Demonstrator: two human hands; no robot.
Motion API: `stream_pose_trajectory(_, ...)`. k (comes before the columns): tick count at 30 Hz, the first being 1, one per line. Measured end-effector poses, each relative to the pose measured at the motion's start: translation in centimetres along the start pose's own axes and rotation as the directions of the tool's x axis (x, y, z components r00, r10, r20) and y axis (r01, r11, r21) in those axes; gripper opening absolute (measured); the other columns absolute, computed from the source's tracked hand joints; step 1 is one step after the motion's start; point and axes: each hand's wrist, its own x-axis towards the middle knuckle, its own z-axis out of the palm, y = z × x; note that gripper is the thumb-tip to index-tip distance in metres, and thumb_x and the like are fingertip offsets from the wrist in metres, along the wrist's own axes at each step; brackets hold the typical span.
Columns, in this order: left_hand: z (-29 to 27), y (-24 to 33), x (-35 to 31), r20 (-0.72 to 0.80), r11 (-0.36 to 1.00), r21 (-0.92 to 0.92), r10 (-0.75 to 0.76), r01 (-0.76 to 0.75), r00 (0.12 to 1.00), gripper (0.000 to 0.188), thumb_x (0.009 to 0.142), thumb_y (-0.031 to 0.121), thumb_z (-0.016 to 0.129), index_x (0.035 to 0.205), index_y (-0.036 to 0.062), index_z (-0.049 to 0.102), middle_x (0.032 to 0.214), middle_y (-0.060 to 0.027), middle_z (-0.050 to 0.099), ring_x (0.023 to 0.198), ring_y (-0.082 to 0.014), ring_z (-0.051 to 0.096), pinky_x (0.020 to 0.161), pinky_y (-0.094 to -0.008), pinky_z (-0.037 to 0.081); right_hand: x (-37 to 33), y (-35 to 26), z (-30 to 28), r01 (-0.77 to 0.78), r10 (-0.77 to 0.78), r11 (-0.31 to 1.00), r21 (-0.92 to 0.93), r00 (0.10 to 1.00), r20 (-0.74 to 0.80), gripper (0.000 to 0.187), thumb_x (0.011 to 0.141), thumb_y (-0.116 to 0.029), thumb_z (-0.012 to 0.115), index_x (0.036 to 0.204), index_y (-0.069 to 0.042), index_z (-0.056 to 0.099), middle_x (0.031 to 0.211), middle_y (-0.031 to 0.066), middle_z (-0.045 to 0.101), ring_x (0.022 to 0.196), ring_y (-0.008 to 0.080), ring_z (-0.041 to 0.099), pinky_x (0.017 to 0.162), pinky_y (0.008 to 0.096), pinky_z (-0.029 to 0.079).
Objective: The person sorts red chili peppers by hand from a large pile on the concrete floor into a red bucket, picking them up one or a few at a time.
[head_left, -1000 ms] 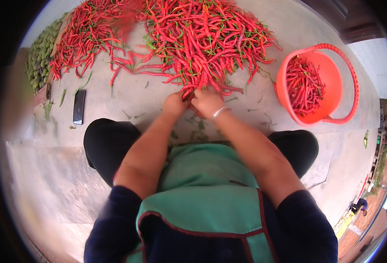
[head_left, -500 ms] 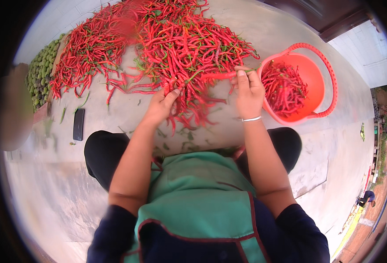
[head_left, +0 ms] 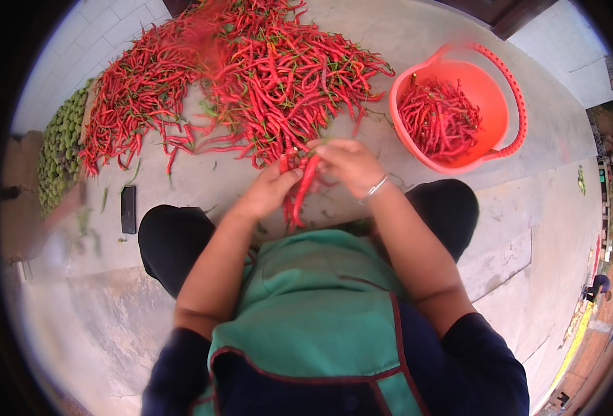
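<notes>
Long red chili peppers [head_left: 305, 186] dangle between my two hands, just above the lap of my green apron [head_left: 320, 270]. My left hand [head_left: 270, 188] is closed around a few of them. Close beside it, my right hand [head_left: 351, 166] pinches the green stem end of one chili; its fingertips partly cover the stem. Beyond both hands spreads a big heap of red chilies [head_left: 279, 83] with green stems, lying on the concrete floor. To the right of the heap is a coral-red plastic basket [head_left: 497, 114] with a hooped handle, partly filled with chilies [head_left: 438, 121].
A dark phone [head_left: 128, 209] lies on the floor at the left. Farther left is a pile of green, roundish produce [head_left: 60, 149]. My bent knees [head_left: 175, 239] flank the work area. A person [head_left: 600, 286] is far off at the right edge.
My right hand has swung left from beside the basket to meet my left hand. My left hand has come closer to my lap, with chilies in it. The view has shifted slightly.
</notes>
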Motion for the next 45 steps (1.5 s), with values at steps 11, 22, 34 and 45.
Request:
stream_pose_trajectory(11, -0.3, 0.0, -0.3, -0.001, 0.99, -0.102, -0.093, 0.093, 0.996, 0.039, 0.088, 0.015, 0.043, 0.122, -0.0022, 0.041, 0.099, -0.0113, 0.059, 0.084, -0.0182, 0.06, 0.077, -0.0298, 0.049, 1.5, 2.9, -0.6, -0.075, 0.079, 0.992, -0.101, 0.996, 0.031, 0.025, 0.087, -0.016, 0.052, 0.103, 0.003, 0.058, 0.083, 0.006, 0.061, 0.071, 0.0127, 0.056, 0.062, 0.0268, 0.048)
stream_pose_trajectory(22, -1.9, -2.5, 0.1, 0.004, 0.966, 0.102, -0.239, 0.237, 0.971, 0.023, 0.087, 0.014, 0.051, 0.106, 0.0016, 0.055, 0.082, -0.0067, 0.061, 0.074, -0.0145, 0.058, 0.067, -0.0272, 0.048, 1.9, 4.0, 0.0, -0.071, 0.05, 0.929, -0.363, 0.996, -0.067, 0.018, 0.082, -0.019, 0.061, 0.092, -0.004, 0.063, 0.066, 0.0012, 0.056, 0.06, 0.0085, 0.05, 0.054, 0.024, 0.041)
stream_pose_trajectory(34, -8.1, -8.4, 2.0, -0.517, 0.948, -0.187, -0.317, 0.256, 0.795, 0.008, 0.075, 0.008, 0.065, 0.079, 0.0045, 0.059, 0.064, -0.0027, 0.056, 0.055, -0.0107, 0.052, 0.05, -0.0248, 0.042, 2.3, 11.8, -4.7, 0.163, 0.247, -0.115, -0.98, 0.96, 0.131, 0.012, 0.073, -0.012, 0.059, 0.083, -0.006, 0.06, 0.086, 0.0139, 0.059, 0.084, 0.031, 0.058, 0.072, 0.0394, 0.047)
stream_pose_trajectory(45, -7.3, -8.0, 2.8, -0.565, 0.951, -0.299, -0.239, 0.073, 0.79, 0.009, 0.075, 0.008, 0.066, 0.076, 0.0048, 0.057, 0.064, -0.0015, 0.055, 0.056, -0.0106, 0.05, 0.053, -0.024, 0.04, 11.1, 13.6, -4.3, -0.017, -0.206, -0.093, -0.996, 0.979, 0.002, 0.01, 0.075, -0.018, 0.059, 0.079, -0.009, 0.06, 0.085, 0.0124, 0.058, 0.077, 0.0319, 0.058, 0.067, 0.0419, 0.047)
